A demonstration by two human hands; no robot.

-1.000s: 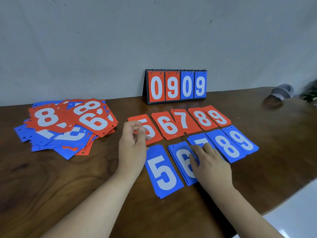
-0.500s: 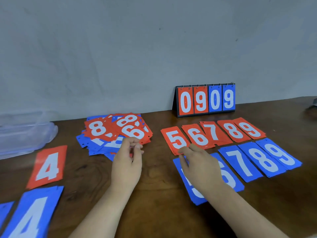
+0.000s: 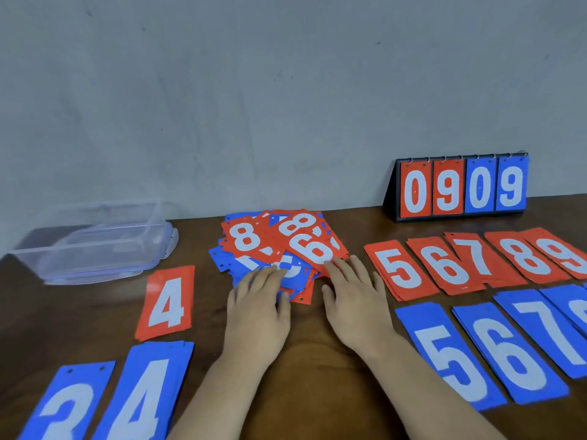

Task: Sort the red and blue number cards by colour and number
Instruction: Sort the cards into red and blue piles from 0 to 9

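Head view, single frame. Both hands lie palm down on the table (image 3: 311, 385), side by side, at the near edge of the pile (image 3: 254, 246) of mixed red and blue cards.

Left hand (image 3: 257, 315): fingers straight, slightly spread, tips resting on blue cards at the pile's near side. Nothing gripped.

Right hand (image 3: 355, 309): fingers straight, tips touching the near end of the top 6 (image 3: 313, 250), a red card lying aslant on the pile. The thumb points toward the left hand. Nothing gripped.

Pile: untidy, with red 8s and the 6 uppermost and blue cards fanned out beneath.

Sorted cards, left of the hands: red 4 (image 3: 166, 301). Nearer the camera is a blue 4 (image 3: 143, 398) stack. Just beside that on the left is a blue 3 (image 3: 63, 408), cut by the frame bottom.

Sorted cards, right of the hands:
- Far row: red 5 (image 3: 395, 269), red 6 (image 3: 444, 265), red 7 (image 3: 476, 254), red 8 (image 3: 521, 257), red 9 (image 3: 568, 254), each overlapping the next.
- Near row: blue 5 (image 3: 451, 357), blue 6 (image 3: 508, 350), blue 7 (image 3: 552, 328). One more blue card follows, cut by the frame edge, digit unreadable.

Other items: a scoreboard (image 3: 460, 188) stands at the wall behind the red row, reading red 0 9, blue 0 9. A clear box (image 3: 95, 242) sits far left by the wall, beyond the red 4.
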